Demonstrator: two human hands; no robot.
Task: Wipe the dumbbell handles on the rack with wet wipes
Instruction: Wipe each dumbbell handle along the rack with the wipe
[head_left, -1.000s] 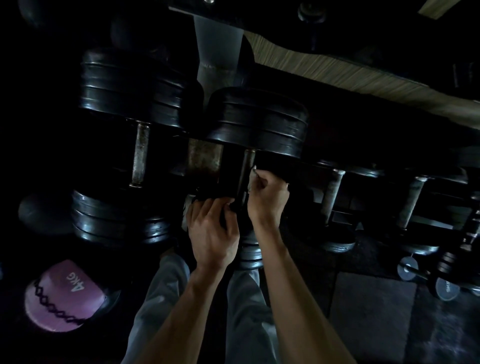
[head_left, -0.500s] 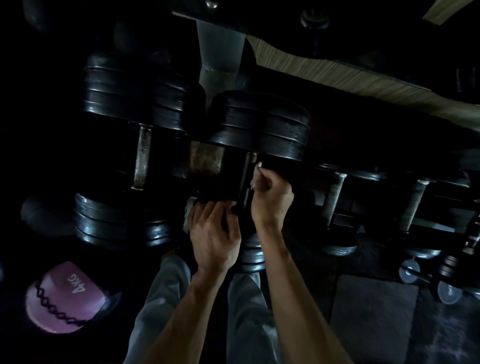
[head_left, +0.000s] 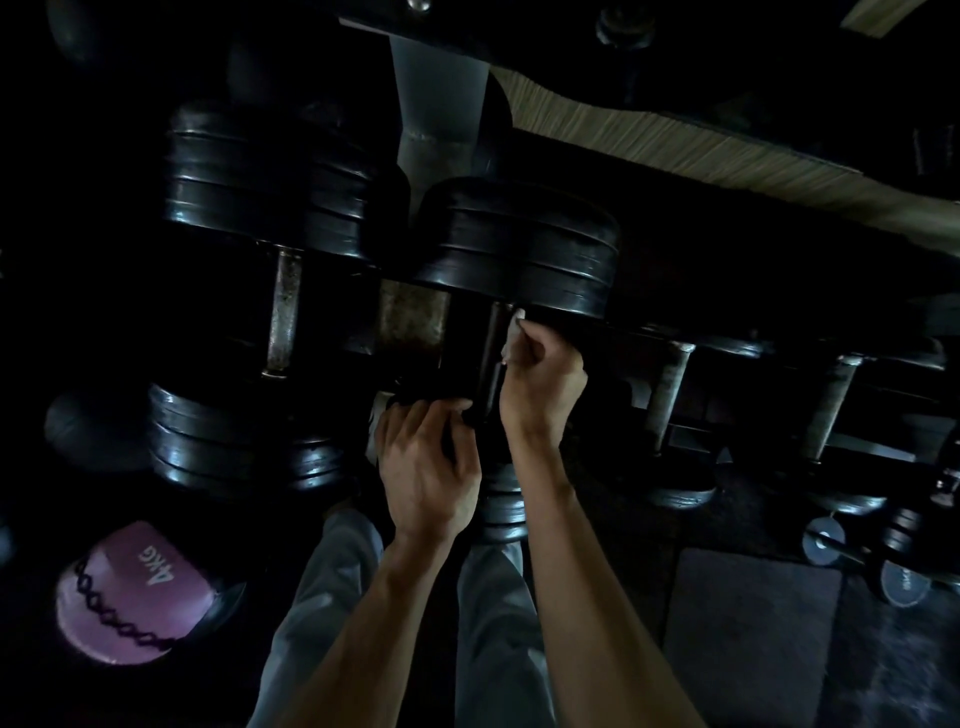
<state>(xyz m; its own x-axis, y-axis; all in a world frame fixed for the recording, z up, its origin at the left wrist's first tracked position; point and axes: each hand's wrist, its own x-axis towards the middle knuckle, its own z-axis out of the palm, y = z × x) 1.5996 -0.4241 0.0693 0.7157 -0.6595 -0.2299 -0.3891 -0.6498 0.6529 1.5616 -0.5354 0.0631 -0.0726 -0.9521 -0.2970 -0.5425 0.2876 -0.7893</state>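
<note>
Dim gym rack (head_left: 410, 322) before us: our right hand (head_left: 543, 384), closed on the wet wipe (head_left: 511, 338), has slid farther up the dumbbell handle (head_left: 491, 353) while our left hand (head_left: 426, 467) stays curled around the near end, so wiping progresses.

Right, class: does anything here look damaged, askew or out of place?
The left dumbbell's handle looks mottled and rusty, as does the rack plate beside it. The right hand holds a wipe against the middle handle. The dim light hides finer detail.
</note>
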